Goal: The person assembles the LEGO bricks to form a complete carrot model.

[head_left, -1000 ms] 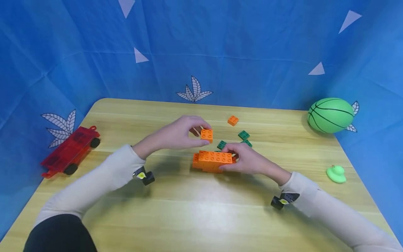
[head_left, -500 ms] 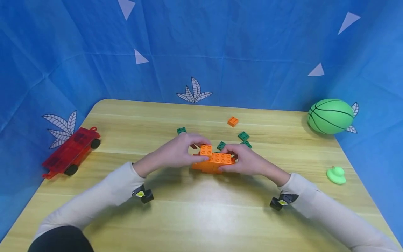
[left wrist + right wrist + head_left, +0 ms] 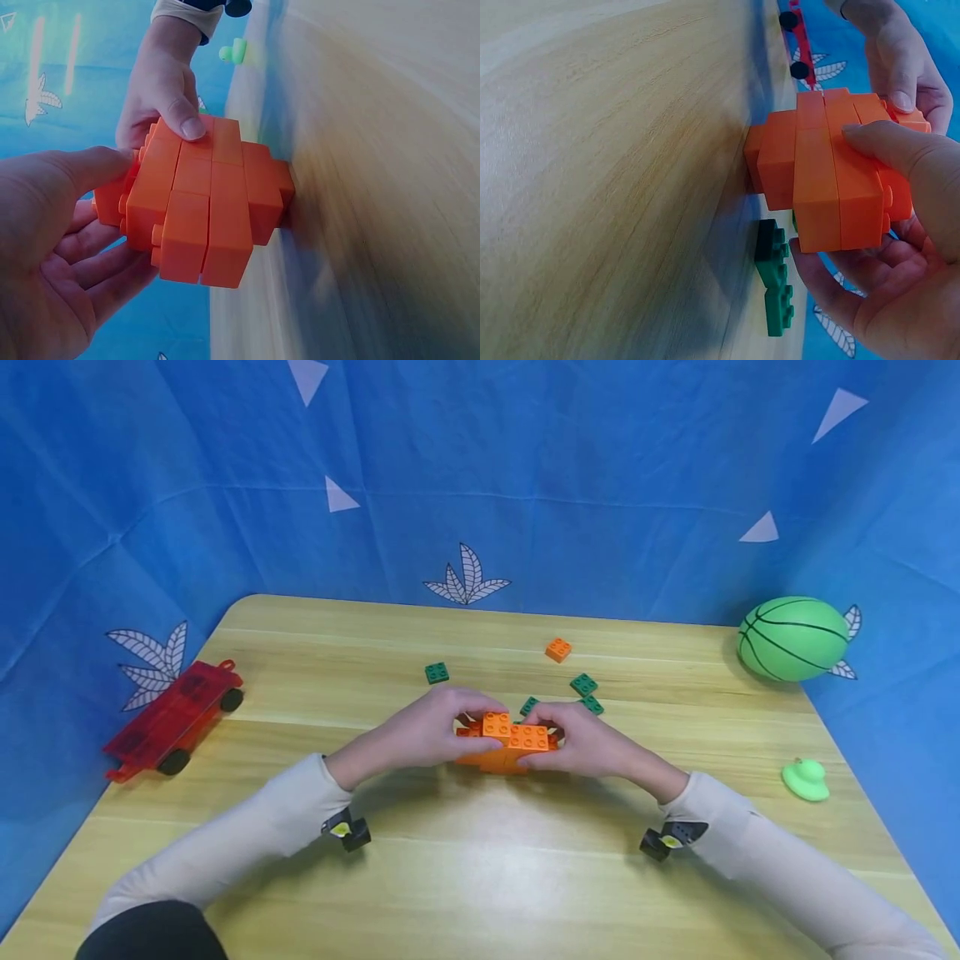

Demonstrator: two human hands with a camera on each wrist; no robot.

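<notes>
Gripping orange bricks [image 3: 503, 758] — both hands [image 3: 422, 728] [image 3: 587, 741].

Head view looked forward and down from above, well back, spanning tabletop [image 3: 487, 877] and blue backdrop [image 3: 420, 443]. Left wrist view sat close beside orange brick build [image 3: 191, 187], tipped sideways, facing across toward green duck [image 3: 235, 52]. Right wrist view, also close, tipped opposite way, faced red wagon [image 3: 802, 41]. All three shared orange brick build and both hands [image 3: 423, 727].
</notes>
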